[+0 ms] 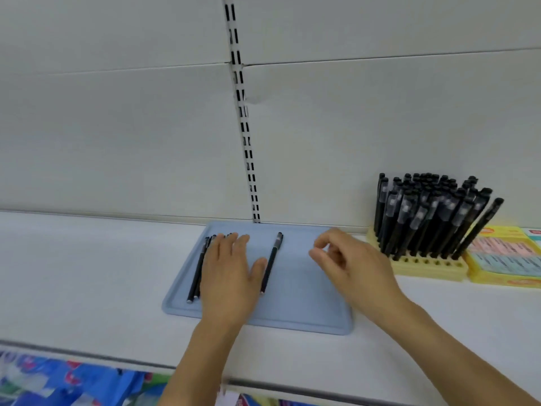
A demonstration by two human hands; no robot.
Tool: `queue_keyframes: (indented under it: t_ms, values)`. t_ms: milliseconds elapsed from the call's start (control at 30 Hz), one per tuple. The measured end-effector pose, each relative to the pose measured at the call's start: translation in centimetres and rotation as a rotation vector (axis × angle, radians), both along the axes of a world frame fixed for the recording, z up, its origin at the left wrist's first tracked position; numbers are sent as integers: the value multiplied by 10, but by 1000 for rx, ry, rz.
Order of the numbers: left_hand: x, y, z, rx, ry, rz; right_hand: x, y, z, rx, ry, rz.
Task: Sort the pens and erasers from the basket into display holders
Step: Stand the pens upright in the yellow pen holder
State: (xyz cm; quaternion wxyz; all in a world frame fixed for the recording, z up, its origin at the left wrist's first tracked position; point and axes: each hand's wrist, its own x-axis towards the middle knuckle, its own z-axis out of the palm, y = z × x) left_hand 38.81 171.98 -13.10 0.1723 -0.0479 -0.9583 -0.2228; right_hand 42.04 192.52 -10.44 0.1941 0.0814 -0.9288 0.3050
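My flat left hand (231,276) rests on black pens (199,271) on the blue tray (307,315). My right hand (351,265) holds nothing. White shelf (87,273).

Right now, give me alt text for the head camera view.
A left hand rests flat on a row of black pens on a blue tray, beside one loose pen; the empty right hand hovers near a yellow pen holder.
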Motion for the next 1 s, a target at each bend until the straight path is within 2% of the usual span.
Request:
queue_keyframes:
  t_ms: [67, 167, 267, 367, 567, 633, 833, 1000]
  values:
    - [-3, -17, 2, -34, -53, 152, -13, -27, -2, 140, -127, 156]
    - [-6, -31, 6, -194, -235, 262, -30, -62, -4, 284, -222, 250]
    - [-14, -38, 10, -153, -314, 249, -40, -77, -5, 420, -296, 201]
    - [-22, -38, 14, -159, -338, 164, -43, -73, -6, 450, -316, 140]
    - [-29, -13, 15, -371, -380, 64, -37, -44, 3, 414, -451, 67]
    - [-32, -8, 13, -340, -365, 53, -33, -34, 4, 378, -471, 69]
    - [-35, 20, 5, -345, -297, -7, -10, 7, 13, 52, -391, -61]
    - [-39, 37, 2, -263, -277, -42, 12, 42, 20, -153, -242, -136]
